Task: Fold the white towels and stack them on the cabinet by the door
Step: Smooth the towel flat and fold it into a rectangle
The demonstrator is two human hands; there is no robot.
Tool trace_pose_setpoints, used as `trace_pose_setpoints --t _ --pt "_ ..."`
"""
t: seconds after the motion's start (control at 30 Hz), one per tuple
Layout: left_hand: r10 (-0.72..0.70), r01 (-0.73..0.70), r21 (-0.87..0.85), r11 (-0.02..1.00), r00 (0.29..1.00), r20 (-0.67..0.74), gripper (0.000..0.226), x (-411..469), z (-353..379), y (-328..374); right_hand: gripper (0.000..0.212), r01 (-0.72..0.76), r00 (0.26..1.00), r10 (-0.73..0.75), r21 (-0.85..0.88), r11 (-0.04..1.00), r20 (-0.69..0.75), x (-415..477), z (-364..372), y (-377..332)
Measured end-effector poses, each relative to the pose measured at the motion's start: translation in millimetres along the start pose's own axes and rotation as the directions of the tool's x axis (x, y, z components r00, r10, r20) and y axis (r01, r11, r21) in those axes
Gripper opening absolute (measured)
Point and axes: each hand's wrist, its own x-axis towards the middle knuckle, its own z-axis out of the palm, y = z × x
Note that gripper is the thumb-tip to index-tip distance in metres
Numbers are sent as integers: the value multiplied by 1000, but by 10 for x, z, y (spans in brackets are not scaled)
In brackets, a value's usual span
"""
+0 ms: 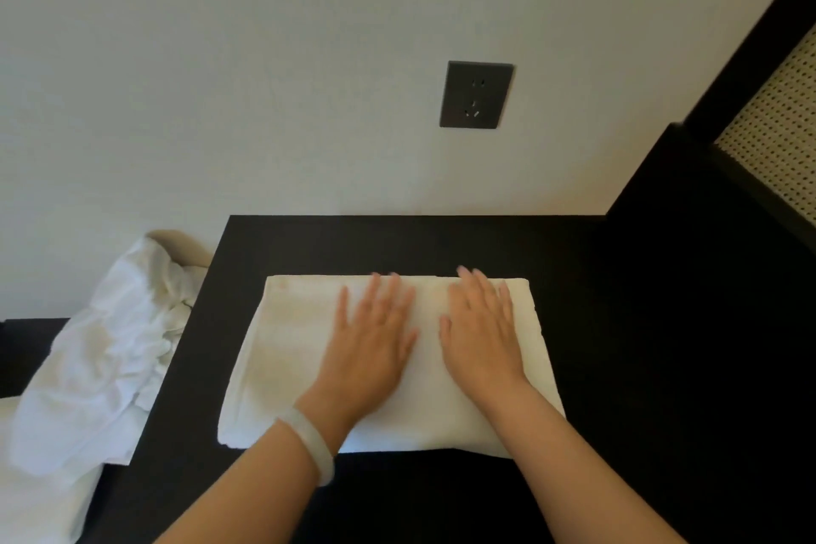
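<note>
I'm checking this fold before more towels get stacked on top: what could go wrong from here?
1. The left hand and right hand press flat near the middle of the folded towel. Its left part lies unheld and may wrinkle or shift.
2. The crumpled towels hang over the left edge of the cabinet and might slide off.

Dark socket (pixel 476 95) on pale wall (pixel 221 57) — cane panel (pixel 777 133) at right.
</note>
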Motion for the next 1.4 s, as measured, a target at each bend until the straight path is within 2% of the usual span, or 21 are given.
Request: trace_pose_setpoints --t 0.03,0.07,0.13,0.23,0.3,0.33,0.37,0.43,0.47,0.53,0.57,0.67,0.73,0.8,0.83,0.9,1.0,1.13,1.17,1.3,1.4 --pt "82 -83 19 996 995 65 59 -25 52 45 53 49 998 -48 -19 999 44 46 69 13" --pt "90 -93 23 995 989 114 60 -37 78 23 58 53 994 -50 -33 998 92 62 141 63" --pt "1 -2 11 1000 993 120 62 -25 122 -163 63 -66 991 70 -38 997 118 70 245 242" --pt "-227 229 -16 973 971 73 67 -83 57 -510 69 -251 957 262 -99 963 125 120 187 409" --pt "-287 289 -23 957 957 44 70 -106 62 -633 71 -292 937 318 -175 940 143 213 82 365" --pt "-296 297 -29 955 955 34 70 -114 53 -631 70 -263 950 289 -201 944 117 261 38 277" --pt "-300 301 -27 953 953 34 70 -120 36 -606 67 -184 978 198 -190 964 61 307 23 139" --pt "-302 303 -22 953 953 34 69 -107 50 -571 60 64 996 -68 -62 996 -63 366 79 -223" --pt "-300 301 -28 953 953 36 68 -102 55 -577 61 183 981 -179 40 982 -79 366 145 -430" --pt "-291 293 -41 955 956 39 67 -106 61 -621 76 315 947 -322 190 930 7 309 326 -780" --pt "-283 285 -53 957 958 45 65 -112 58 -646 79 322 939 -338 196 926 57 260 433 -873" --pt "-262 263 -103 959 965 23 69 -162 69 -715 72 300 948 -311 145 943 62 196 614 -916" --pt "-323 321 -155 934 946 12 72 -243 38 -749 72 290 954 -297 107 951 53 217 651 -901" --pt "-433 427 -213 879 901 20 61 -371 -36 -759 75 279 958 -282 71 958 43 273 599 -938" --pt "-485 478 -267 837 873 43 60 -440 -77 -752 76 260 960 -265 59 964 93 310 554 -981" --pt "-581 569 -407 715 807 108 63 -564 -168 -735 67 222 954 -217 -4 975 206 368 488 -1112" --pt "-690 643 -571 510 702 175 62 -680 -241 -781 67 192 949 -160 -94 977 273 392 468 -1304" --pt "-762 694 -623 361 604 232 29 -870 -280 -858 63 190 941 -142 -130 973 308 428 514 -1354" --pt "-767 710 -611 350 592 249 30 -925 -281 -880 62 192 940 -141 -139 972 311 454 500 -1357" --pt "-708 693 -636 340 633 312 40 -1098 -350 -927 57 278 927 -250 -63 959 278 542 501 -1444" --pt "-662 663 -700 263 652 369 30 -1216 -377 -1023 57 287 928 -296 70 955 227 575 535 -1459"
